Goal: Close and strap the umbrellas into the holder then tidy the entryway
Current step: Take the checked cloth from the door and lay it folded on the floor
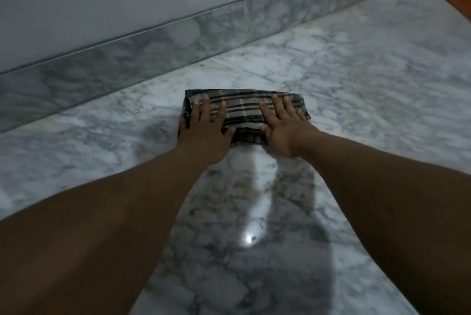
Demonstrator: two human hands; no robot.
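Pressing folded, dark-striped beige plaid cloth (244,113) flat onto grey-veined marble floor (356,85), left hand (205,133) and right hand (285,131) open-palmed, gripping nothing, probably to wipe.

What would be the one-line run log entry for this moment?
phase: tidying | left hand: flat on folded plaid cloth | right hand: flat on cloth | cloth: on marble floor | umbrellas: not in view

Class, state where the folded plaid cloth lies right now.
In the head view, the folded plaid cloth lies mid-frame on the marble floor, near the grey skirting, under the flat left hand and right hand.
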